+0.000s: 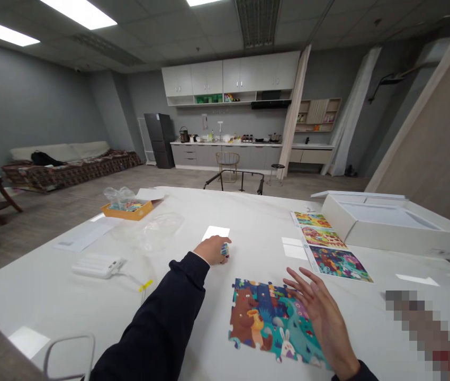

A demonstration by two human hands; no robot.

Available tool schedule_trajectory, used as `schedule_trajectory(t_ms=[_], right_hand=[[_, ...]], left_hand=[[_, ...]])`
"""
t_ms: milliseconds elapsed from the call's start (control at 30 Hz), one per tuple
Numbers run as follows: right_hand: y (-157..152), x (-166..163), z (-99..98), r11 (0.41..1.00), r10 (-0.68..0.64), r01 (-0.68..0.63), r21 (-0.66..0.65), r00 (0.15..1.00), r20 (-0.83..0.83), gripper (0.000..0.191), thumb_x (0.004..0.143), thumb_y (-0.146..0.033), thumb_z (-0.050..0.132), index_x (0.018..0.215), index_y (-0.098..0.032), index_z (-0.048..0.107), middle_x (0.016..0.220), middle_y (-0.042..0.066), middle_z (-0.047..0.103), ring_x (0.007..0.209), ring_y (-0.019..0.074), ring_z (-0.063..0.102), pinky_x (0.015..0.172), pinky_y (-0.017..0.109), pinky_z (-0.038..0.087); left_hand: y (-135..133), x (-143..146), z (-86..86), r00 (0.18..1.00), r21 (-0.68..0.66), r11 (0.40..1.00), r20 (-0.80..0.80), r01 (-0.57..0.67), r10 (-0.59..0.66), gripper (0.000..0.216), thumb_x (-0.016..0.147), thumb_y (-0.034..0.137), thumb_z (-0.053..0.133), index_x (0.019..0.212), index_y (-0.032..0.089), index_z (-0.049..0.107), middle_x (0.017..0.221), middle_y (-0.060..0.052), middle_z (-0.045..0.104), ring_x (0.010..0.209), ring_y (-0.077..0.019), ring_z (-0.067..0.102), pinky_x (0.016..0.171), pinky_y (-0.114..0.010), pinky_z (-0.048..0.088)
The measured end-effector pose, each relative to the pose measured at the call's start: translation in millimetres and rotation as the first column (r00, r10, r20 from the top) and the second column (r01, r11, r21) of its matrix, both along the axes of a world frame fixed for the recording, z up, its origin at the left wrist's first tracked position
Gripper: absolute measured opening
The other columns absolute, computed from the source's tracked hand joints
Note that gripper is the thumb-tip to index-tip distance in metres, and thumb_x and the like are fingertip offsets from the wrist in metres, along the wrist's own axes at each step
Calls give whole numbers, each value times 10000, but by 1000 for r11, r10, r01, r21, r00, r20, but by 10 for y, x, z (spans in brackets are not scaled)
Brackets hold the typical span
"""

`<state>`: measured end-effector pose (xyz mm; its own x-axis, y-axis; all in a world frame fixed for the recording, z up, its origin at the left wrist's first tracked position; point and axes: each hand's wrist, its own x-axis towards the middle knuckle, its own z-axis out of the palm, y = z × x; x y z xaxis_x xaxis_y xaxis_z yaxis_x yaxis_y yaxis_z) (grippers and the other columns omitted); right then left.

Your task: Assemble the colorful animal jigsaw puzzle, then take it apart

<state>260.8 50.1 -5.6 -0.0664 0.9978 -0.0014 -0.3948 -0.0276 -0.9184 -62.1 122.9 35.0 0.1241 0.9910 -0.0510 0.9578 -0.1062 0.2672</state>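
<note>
The puzzle section (pixel 264 323) lies joined on the table (pixel 203 344); its tabbed edges suggest pieces remain to be fitted. Beyond it, the left hand (pixel 213 250) grasps what appear to be loose pieces (pixel 225 253), partly hidden. The right hand (pixel 322 304), fingers spread and empty, overlaps its right side.

two hands (pixel 210 250), three printed pictures (pixel 323 237), one puzzle (pixel 267 320), one power bank (pixel 96 266)
</note>
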Motion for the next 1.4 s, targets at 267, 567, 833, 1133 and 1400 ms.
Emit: schedule_trajectory(t_ms=[267,567,833,1133,1400], right_hand=[[19,16,17,1000,18,-17,-9,995,99,516,814,-610,747,1176,-251,667,1332,140,701,1220,368,657,1096,572,455],[64,13,-103,998,57,-63,13,963,264,489,831,-600,725,1138,-224,661,1288,142,720,1227,356,660,1108,550,457],[46,35,-269,954,-73,-183,237,624,778,522,885,-486,642,1345,-242,605,1427,122,633,1363,323,561,1176,531,416],[-33,-24,-396,820,-104,-521,238,272,957,501,970,-422,587,1445,-262,596,1598,93,458,1514,309,365,1258,574,275],[-73,-53,-297,822,-111,-531,206,205,972,517,977,-422,580,1464,-248,581,1616,99,428,1523,315,344,1261,565,276]], left_hand=[[-463,434,360,994,318,947,79,47,-76,535,845,290,775,1329,211,559,1321,-132,613,1252,-327,552,1074,-477,454],[-1124,781,-351,927,177,979,339,103,-159,567,835,296,782,1352,215,563,1352,-114,594,1289,-316,504,1109,-465,435],[-1063,680,-401,907,133,989,408,57,-108,502,835,116,676,1326,155,576,1302,-124,620,1275,-301,487,1126,-428,413],[-895,660,-646,789,181,982,611,-56,-68,510,719,11,701,1189,203,645,1184,-85,584,1112,-253,554,990,-392,478],[-867,645,-559,719,237,971,680,-35,-141,357,688,-36,610,916,206,740,935,-30,646,868,-182,612,781,-297,487]])
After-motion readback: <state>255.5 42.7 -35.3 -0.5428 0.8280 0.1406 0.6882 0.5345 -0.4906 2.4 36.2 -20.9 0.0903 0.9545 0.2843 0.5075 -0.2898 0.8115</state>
